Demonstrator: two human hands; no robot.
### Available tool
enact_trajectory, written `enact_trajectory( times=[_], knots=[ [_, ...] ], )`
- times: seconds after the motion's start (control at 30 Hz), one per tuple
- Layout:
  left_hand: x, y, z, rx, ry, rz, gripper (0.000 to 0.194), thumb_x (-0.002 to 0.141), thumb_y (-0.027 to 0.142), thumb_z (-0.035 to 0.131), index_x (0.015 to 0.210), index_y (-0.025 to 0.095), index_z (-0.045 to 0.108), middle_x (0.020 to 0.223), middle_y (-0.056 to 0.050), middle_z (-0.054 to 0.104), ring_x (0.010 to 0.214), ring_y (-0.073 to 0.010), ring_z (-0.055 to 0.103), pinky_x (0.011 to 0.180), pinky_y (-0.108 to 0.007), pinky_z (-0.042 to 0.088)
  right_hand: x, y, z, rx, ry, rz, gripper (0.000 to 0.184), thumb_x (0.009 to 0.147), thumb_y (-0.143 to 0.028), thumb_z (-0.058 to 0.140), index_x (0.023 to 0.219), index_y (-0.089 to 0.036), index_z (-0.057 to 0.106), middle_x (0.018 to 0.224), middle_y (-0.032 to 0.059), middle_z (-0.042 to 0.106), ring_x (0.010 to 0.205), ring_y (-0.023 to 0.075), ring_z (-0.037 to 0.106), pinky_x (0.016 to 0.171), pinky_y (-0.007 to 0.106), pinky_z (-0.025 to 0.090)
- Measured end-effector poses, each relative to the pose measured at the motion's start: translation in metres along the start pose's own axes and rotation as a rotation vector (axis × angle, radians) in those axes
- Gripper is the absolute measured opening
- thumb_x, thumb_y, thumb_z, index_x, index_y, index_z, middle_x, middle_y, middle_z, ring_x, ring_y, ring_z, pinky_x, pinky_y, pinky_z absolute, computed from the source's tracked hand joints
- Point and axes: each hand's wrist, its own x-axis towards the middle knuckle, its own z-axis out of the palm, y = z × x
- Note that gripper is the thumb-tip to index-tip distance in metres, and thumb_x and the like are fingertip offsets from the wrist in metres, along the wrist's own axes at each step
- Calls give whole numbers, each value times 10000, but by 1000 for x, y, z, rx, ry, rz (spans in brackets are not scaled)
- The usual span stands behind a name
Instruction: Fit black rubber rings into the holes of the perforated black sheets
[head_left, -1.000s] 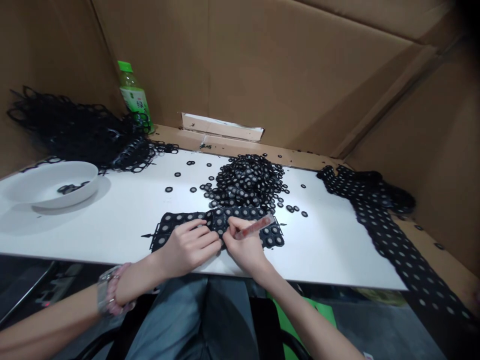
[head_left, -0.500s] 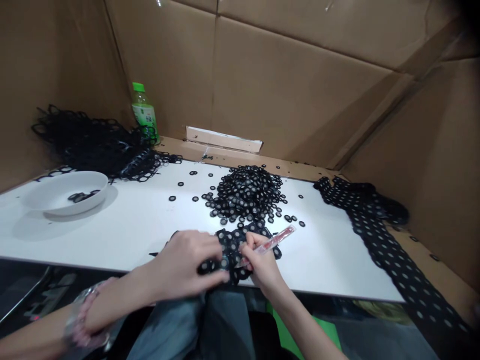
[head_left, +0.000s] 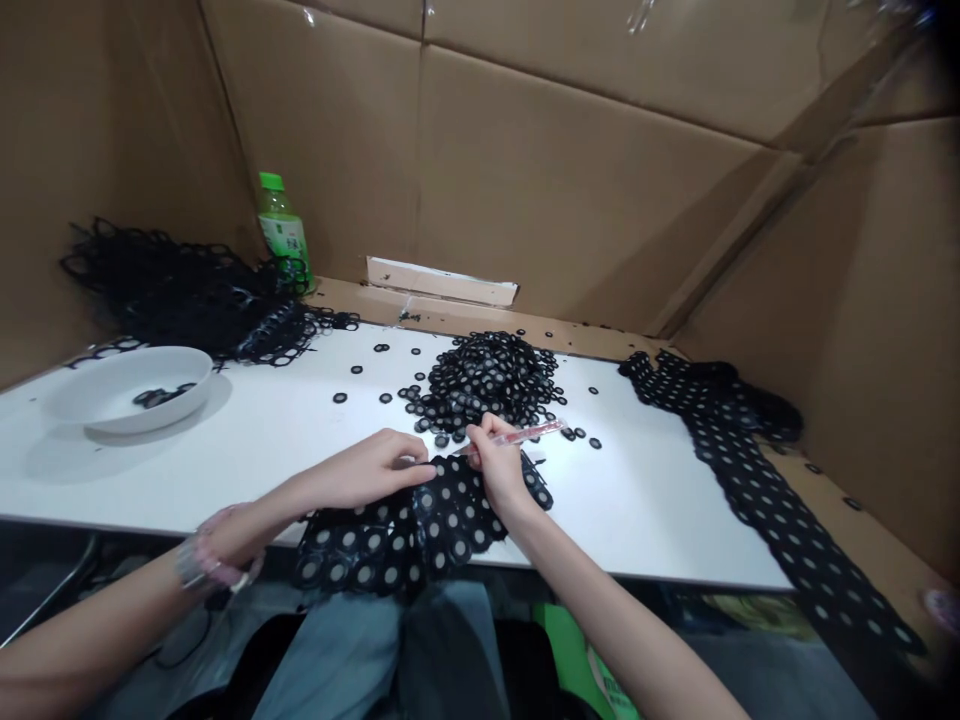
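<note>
A black rubbery sheet [head_left: 442, 515] with rows of pale round dots lies over the table's front edge, its near part hanging above my lap. My left hand [head_left: 375, 468] is at the sheet's far edge, thumb and fingers closed in a pinch there; the exact grip is partly hidden. My right hand [head_left: 499, 465] holds a slim pointed tool [head_left: 529, 433] with a clear, reddish handle, its tip at the far edge of the sheet beside my left fingertips. Just behind both hands rises a heap of small black rings [head_left: 491, 375] with greyish centres.
Left stands a white bowl [head_left: 75, 395] holding a few black pieces. Behind it are a tangle of black cut-out webbing [head_left: 180, 295] and a green-capped bottle [head_left: 285, 235]. Another dotted strip [head_left: 772, 500] runs off the right table edge. Cardboard walls [head_left: 562, 180] enclose the table.
The sheet has shifted toward my body and now hangs over the front edge. Both hands have moved to its far edge, the tool still in the right. The camera view has tilted up.
</note>
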Motion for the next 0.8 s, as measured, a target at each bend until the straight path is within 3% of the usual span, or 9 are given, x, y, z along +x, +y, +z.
enact_trajectory(
  times=[0.23,0.4,0.6,0.8],
  knots=[
    [-2,-5,-7,-175,-125,-75,350,863,438,381,650,164,420,610,43,400,609,-116,393,590,-208,318,-1,-2,0,116,18,70,304,649,-222,573,517,-210,299,375,-109,338,341,52,311,373,185,186],
    [12,-6,3,-114,-72,-145,403,857,485,358,659,158,485,651,17,497,640,-142,447,605,-224,328,2,-5,7,5,27,34,291,640,-192,549,489,-214,301,363,-106,323,347,60,310,379,194,213],
    [17,-19,10,-59,-49,-91,348,829,416,437,615,145,486,567,38,426,552,-107,381,533,-206,285,-1,-9,11,-151,-75,-46,274,635,-182,513,473,-219,295,379,-97,328,375,78,366,420,205,293],
    [9,-21,13,-62,18,-92,339,841,398,425,657,136,537,596,27,479,577,-111,415,560,-204,301,-4,-7,8,-323,-102,-132,273,588,-122,494,454,-209,273,407,-89,295,417,75,311,425,204,246]
  ],
)
